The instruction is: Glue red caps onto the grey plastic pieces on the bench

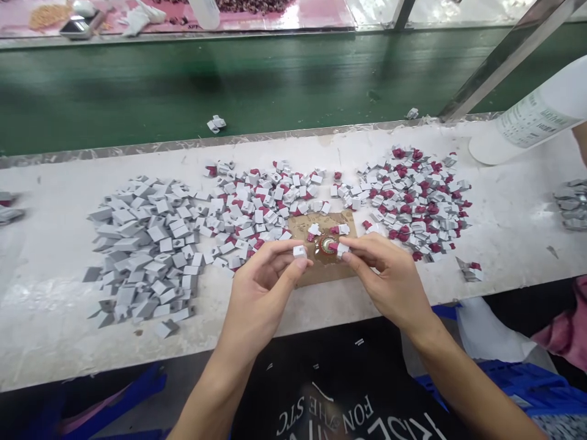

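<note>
Between thumb and fingers my left hand (268,278) pinches a small grey block (299,252). A grey piece with a dark red part (342,249) is in the fingertips of my right hand (387,275), its red end by a small round cap (327,245) with shiny liquid. The cap sits on a brown cardboard piece (323,273), where two more grey-and-red pieces lie just behind it. Left of my hands is a heap of plain grey blocks (156,235). Grey-and-red pieces are spread behind my hands (257,208) and heaped to the right (413,195).
A green conveyor belt (160,98) runs behind the white table (55,293). At the back right stands a large white bottle (527,119), near a slanted metal post (499,61). Another person's arm shows at the right edge. Blue crates (518,385) are below the table.
</note>
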`<state>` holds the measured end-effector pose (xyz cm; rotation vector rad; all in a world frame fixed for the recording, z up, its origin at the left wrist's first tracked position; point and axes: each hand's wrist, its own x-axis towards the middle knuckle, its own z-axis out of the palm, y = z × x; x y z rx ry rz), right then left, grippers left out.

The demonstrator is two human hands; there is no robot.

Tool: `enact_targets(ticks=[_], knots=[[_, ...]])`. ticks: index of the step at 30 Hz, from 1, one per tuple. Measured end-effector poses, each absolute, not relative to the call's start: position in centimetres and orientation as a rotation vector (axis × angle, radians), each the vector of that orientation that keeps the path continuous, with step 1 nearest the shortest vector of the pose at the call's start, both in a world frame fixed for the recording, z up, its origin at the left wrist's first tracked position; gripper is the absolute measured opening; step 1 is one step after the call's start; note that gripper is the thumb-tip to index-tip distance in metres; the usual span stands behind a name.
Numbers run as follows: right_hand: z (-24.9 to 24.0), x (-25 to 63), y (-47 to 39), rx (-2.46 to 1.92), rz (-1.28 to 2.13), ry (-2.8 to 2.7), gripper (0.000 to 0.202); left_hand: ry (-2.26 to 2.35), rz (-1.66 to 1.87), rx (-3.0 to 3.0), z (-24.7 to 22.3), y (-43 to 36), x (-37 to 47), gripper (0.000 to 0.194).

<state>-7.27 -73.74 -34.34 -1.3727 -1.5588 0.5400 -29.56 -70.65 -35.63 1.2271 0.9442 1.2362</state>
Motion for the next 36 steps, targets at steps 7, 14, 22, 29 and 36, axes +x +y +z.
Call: enact_targets(ticks=[7, 14, 22, 29, 36], knots=[[-33.9, -7.1, -74.0, -1.292, 0.73, -1.348, 0.019, 0.894, 1.227, 1.208, -35.3, -70.1, -28.6, 0.019], [-33.8, -6.9, -73.5, -1.088, 1.058, -1.103, 0.026, 0.771, 1.199, 1.188, -34.8, -69.9, -26.6, 0.017], [-34.3, -7.2, -73.6, -1.107, 1.057, -1.084, 0.025, 0.762, 1.162, 1.193, -34.6, -69.8, -26.4, 0.017], [-33.4, -7.0, -73.7, -1.159, 0.898, -1.298, 0.014, 0.75, 1.132, 1.275, -34.7, -69.8, -26.7, 0.01], [-32.2, -6.5, -72.9, -1.122, 0.934, -1.42, 0.015, 0.815, 1.148, 1.436, -34.0, -69.6, -27.5, 0.009]])
